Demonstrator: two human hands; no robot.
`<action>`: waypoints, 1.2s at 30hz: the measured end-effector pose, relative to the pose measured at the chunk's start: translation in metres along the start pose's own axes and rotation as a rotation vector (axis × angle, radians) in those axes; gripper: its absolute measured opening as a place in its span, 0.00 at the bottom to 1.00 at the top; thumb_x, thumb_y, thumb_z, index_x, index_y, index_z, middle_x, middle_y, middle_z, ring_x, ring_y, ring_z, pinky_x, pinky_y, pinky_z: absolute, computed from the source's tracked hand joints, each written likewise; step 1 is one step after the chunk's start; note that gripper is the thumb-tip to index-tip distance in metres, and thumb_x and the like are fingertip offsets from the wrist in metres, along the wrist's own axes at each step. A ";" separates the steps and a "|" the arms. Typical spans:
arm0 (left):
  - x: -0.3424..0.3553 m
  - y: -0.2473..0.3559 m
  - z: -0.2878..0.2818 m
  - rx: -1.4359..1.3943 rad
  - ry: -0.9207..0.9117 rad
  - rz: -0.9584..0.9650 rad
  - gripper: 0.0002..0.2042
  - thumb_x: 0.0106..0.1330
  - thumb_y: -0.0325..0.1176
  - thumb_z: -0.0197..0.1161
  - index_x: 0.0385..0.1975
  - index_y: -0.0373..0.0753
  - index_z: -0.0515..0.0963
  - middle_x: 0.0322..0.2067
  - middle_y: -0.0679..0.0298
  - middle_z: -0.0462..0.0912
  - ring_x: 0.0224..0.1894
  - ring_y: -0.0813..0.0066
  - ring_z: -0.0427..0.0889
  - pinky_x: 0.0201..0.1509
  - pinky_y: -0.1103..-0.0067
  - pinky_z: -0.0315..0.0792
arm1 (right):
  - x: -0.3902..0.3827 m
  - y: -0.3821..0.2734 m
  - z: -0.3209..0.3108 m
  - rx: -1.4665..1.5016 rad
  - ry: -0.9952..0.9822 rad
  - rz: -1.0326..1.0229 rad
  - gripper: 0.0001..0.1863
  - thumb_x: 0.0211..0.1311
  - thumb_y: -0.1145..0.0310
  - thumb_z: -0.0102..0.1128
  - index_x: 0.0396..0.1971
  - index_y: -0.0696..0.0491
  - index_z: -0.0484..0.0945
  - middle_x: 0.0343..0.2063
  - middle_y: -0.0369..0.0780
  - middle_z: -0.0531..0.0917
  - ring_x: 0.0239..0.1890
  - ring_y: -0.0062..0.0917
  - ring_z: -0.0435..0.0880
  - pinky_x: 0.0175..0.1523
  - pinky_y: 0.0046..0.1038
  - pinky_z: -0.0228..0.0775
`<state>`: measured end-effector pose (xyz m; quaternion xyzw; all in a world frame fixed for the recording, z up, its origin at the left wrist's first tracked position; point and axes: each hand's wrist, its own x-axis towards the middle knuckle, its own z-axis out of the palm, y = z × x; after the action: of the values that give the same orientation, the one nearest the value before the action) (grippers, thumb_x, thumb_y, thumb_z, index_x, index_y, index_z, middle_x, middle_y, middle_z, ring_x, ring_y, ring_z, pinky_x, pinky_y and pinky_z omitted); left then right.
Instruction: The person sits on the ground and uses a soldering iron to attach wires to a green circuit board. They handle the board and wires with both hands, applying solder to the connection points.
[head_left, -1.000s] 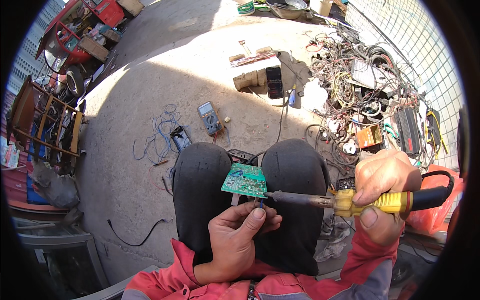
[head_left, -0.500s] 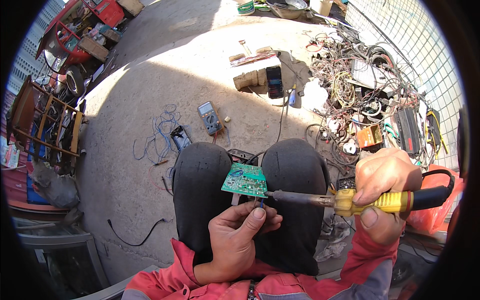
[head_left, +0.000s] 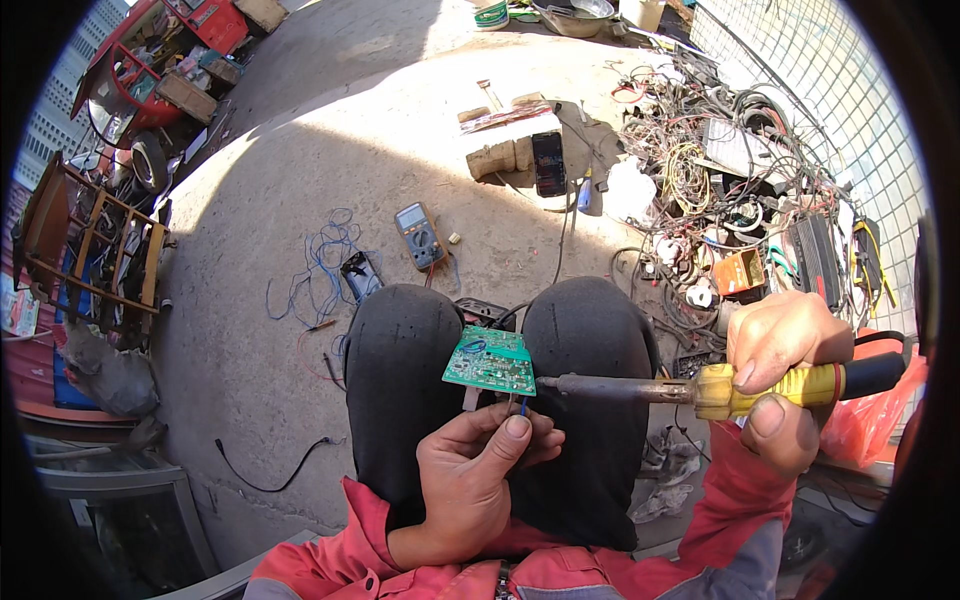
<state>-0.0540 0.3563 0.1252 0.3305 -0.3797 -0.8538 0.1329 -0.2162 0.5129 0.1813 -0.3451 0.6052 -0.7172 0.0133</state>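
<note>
Since the earlier frame, the soldering iron (head_left: 620,388) and the right hand (head_left: 785,365) shift a little to the right, and the green circuit board (head_left: 488,363) keeps its place between the knees. The metal tip is now just beside the board's right edge, close to its near corner; whether it touches, I cannot tell. The right hand is closed around the yellow handle. The left hand (head_left: 475,480) pinches thumb against fingers at the near edge of the board, by a blue wire (head_left: 523,407); the exact contact is hidden.

The step in hand seems to be soldering at this corner. The next move probably calls for a steady board and a small, exact approach of the tip. There is little room sideways, because the right knee (head_left: 590,330) lies beneath the iron; above the board the space looks open.
</note>
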 end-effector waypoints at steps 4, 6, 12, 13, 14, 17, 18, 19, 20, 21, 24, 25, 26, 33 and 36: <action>0.000 -0.001 -0.001 -0.007 -0.007 0.001 0.08 0.66 0.29 0.61 0.37 0.30 0.78 0.33 0.54 0.83 0.35 0.63 0.85 0.39 0.67 0.83 | -0.001 0.000 0.002 0.078 0.108 0.084 0.17 0.41 0.60 0.67 0.20 0.57 0.71 0.15 0.37 0.70 0.15 0.16 0.63 0.21 0.21 0.50; 0.000 0.000 -0.001 -0.006 -0.005 -0.002 0.08 0.66 0.29 0.61 0.37 0.29 0.78 0.33 0.53 0.83 0.35 0.63 0.85 0.40 0.67 0.83 | 0.000 0.001 0.003 0.117 0.182 0.117 0.17 0.40 0.61 0.66 0.21 0.59 0.70 0.14 0.36 0.69 0.14 0.16 0.62 0.21 0.21 0.49; 0.000 -0.001 -0.001 -0.008 -0.001 -0.004 0.08 0.67 0.28 0.60 0.38 0.29 0.78 0.33 0.53 0.83 0.35 0.62 0.85 0.40 0.66 0.83 | -0.002 0.005 0.003 0.176 0.147 0.083 0.15 0.41 0.66 0.62 0.22 0.60 0.69 0.14 0.38 0.68 0.14 0.15 0.59 0.21 0.21 0.46; 0.000 -0.001 -0.001 -0.006 0.000 -0.005 0.08 0.67 0.28 0.60 0.38 0.28 0.78 0.33 0.53 0.83 0.35 0.62 0.85 0.40 0.66 0.83 | -0.002 0.006 0.004 0.175 0.149 0.075 0.15 0.41 0.66 0.62 0.22 0.60 0.69 0.13 0.38 0.68 0.14 0.15 0.59 0.21 0.21 0.46; 0.000 -0.001 -0.001 -0.008 -0.002 -0.002 0.08 0.67 0.28 0.60 0.38 0.28 0.78 0.33 0.53 0.83 0.35 0.62 0.85 0.40 0.66 0.83 | -0.003 0.006 0.005 0.173 0.152 0.068 0.15 0.41 0.66 0.62 0.22 0.60 0.69 0.13 0.38 0.68 0.15 0.15 0.59 0.21 0.21 0.46; 0.000 -0.001 -0.001 -0.015 -0.005 0.003 0.08 0.66 0.28 0.60 0.39 0.28 0.78 0.33 0.53 0.83 0.35 0.61 0.85 0.40 0.66 0.83 | -0.003 0.003 0.005 0.154 0.138 0.094 0.14 0.41 0.66 0.61 0.23 0.60 0.69 0.14 0.38 0.68 0.15 0.15 0.59 0.21 0.21 0.46; 0.000 -0.001 0.000 -0.018 -0.005 0.000 0.08 0.66 0.28 0.61 0.39 0.28 0.78 0.33 0.53 0.83 0.35 0.61 0.85 0.40 0.66 0.83 | -0.003 0.003 0.004 0.150 0.132 0.100 0.14 0.42 0.66 0.61 0.23 0.60 0.69 0.14 0.38 0.68 0.15 0.15 0.60 0.21 0.21 0.46; 0.000 0.000 0.000 -0.021 -0.004 -0.003 0.08 0.66 0.28 0.61 0.39 0.28 0.78 0.33 0.52 0.83 0.35 0.61 0.85 0.40 0.66 0.83 | -0.003 0.003 0.004 0.146 0.125 0.106 0.14 0.42 0.66 0.61 0.23 0.60 0.69 0.14 0.38 0.69 0.15 0.15 0.60 0.21 0.21 0.46; 0.000 -0.001 0.000 -0.021 -0.006 -0.001 0.08 0.66 0.28 0.61 0.39 0.28 0.78 0.33 0.52 0.83 0.35 0.61 0.85 0.40 0.66 0.83 | -0.004 0.003 0.004 0.154 0.131 0.103 0.14 0.42 0.66 0.61 0.23 0.60 0.69 0.15 0.38 0.69 0.15 0.15 0.60 0.21 0.21 0.46; 0.000 -0.001 0.000 -0.022 -0.008 0.002 0.08 0.66 0.28 0.61 0.38 0.28 0.78 0.33 0.52 0.83 0.35 0.61 0.85 0.40 0.66 0.83 | -0.005 0.004 0.004 0.163 0.138 0.100 0.14 0.43 0.66 0.61 0.24 0.60 0.69 0.15 0.38 0.69 0.15 0.15 0.60 0.21 0.20 0.47; 0.000 -0.001 0.000 -0.022 -0.010 0.005 0.08 0.66 0.28 0.61 0.38 0.29 0.78 0.33 0.52 0.83 0.35 0.61 0.85 0.40 0.66 0.83 | -0.006 0.004 0.003 0.165 0.136 0.115 0.14 0.45 0.67 0.60 0.25 0.61 0.69 0.16 0.38 0.69 0.16 0.15 0.61 0.22 0.20 0.48; 0.000 -0.001 0.000 -0.022 -0.010 0.005 0.08 0.66 0.28 0.61 0.38 0.29 0.78 0.34 0.52 0.83 0.35 0.61 0.85 0.40 0.66 0.83 | -0.007 0.004 0.002 0.161 0.131 0.124 0.14 0.45 0.67 0.60 0.25 0.61 0.69 0.16 0.38 0.69 0.16 0.15 0.61 0.22 0.20 0.48; 0.001 -0.001 0.000 -0.022 -0.011 0.004 0.08 0.66 0.28 0.61 0.38 0.29 0.78 0.34 0.52 0.83 0.35 0.61 0.85 0.40 0.66 0.83 | -0.007 0.005 0.000 0.148 0.106 0.119 0.14 0.48 0.65 0.60 0.26 0.59 0.67 0.16 0.36 0.67 0.17 0.15 0.60 0.23 0.20 0.48; 0.001 -0.001 0.000 -0.025 -0.019 -0.003 0.08 0.67 0.28 0.60 0.39 0.28 0.78 0.34 0.52 0.83 0.36 0.61 0.85 0.41 0.66 0.83 | -0.007 0.013 -0.003 0.171 0.076 0.111 0.13 0.56 0.65 0.57 0.29 0.56 0.64 0.15 0.31 0.63 0.17 0.13 0.56 0.26 0.21 0.49; 0.001 -0.001 0.000 -0.036 -0.018 -0.005 0.09 0.67 0.28 0.60 0.40 0.28 0.78 0.34 0.52 0.83 0.36 0.61 0.85 0.41 0.66 0.83 | -0.008 0.015 -0.004 0.174 0.086 0.097 0.12 0.56 0.66 0.56 0.29 0.57 0.64 0.14 0.30 0.62 0.16 0.12 0.56 0.26 0.20 0.49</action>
<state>-0.0548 0.3563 0.1245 0.3213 -0.3646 -0.8637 0.1334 -0.2184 0.5158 0.1642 -0.2818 0.5568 -0.7796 0.0519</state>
